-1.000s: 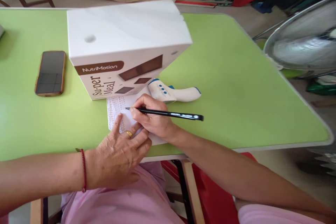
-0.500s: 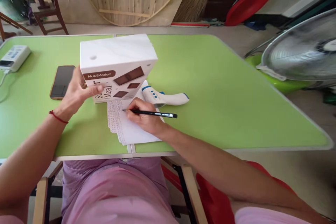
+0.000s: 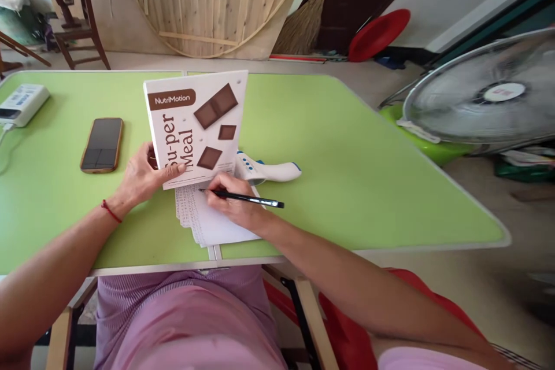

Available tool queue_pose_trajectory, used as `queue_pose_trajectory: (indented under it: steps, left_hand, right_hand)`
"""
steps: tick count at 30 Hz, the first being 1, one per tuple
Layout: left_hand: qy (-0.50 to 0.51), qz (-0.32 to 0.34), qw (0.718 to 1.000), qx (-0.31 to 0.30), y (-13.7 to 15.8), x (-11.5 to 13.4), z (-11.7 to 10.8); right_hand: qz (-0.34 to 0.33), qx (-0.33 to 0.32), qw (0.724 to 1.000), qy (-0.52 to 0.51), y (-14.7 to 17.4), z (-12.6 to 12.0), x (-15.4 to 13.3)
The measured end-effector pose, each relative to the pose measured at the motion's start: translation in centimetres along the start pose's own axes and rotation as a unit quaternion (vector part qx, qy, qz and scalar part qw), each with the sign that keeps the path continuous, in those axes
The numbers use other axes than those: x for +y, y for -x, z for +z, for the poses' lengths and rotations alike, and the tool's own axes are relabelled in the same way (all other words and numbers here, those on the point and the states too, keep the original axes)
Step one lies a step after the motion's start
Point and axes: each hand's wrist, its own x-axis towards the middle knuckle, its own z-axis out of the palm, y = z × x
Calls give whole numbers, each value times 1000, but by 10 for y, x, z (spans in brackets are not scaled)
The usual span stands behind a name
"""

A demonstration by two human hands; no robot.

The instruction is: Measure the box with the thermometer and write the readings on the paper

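Observation:
My left hand [image 3: 145,173] grips the lower left edge of a white NutriMotion box [image 3: 184,121], its thumb lying across the printed front. The box is held with that front, showing brown chocolate pieces, turned towards me. In my right hand [image 3: 232,198] is a slim black pen [image 3: 260,200], its tip at the sheets of paper [image 3: 225,228] just below the box. Rows of small handwriting run down the left side of the sheets. Behind my right hand lies a white and blue handheld thermometer [image 3: 277,171], partly hidden by the box and the hand.
On the green table [image 3: 347,173] a phone [image 3: 102,144] lies left of the box. Farther left is a white power bank [image 3: 23,104] with a cable. A large fan [image 3: 468,92] stands beyond the right edge. A wooden chair [image 3: 80,34] is behind the table.
My left hand has tilted the box upright, so its front now faces me and its white side is out of sight. The pen stays at the paper in my right hand.

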Motion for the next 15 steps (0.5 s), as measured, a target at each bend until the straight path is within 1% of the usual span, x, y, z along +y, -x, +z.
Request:
queue_pose_trajectory:
  steps: [3, 6, 9, 11, 12, 14, 15]
  left_hand:
    - [-3, 1, 1000, -15, 1, 1, 2]
    - [-11, 16, 999, -43, 0, 0, 1]
    - [-14, 28, 998, -53, 0, 1, 0]
    - [-19, 28, 998, -57, 1, 2, 0]
    - [-21, 26, 998, -60, 1, 3, 0]
    - [-23, 25, 998, -61, 1, 2, 0]
    - [-22, 26, 998, -61, 1, 2, 0]
  right_hand:
    - [-7, 8, 1000, 5, 1, 1, 2]
    - [-21, 9, 1000, 2, 1, 2, 3]
    - [-42, 4, 999, 5, 2, -6, -5]
    - [-89, -9, 995, 43, 3, -21, -16]
    - [-129, -25, 988, 77, 3, -30, -21]
    - [-225, -68, 959, 158, 5, -50, -29]
    - [-259, -84, 940, 206, 6, -60, -31]
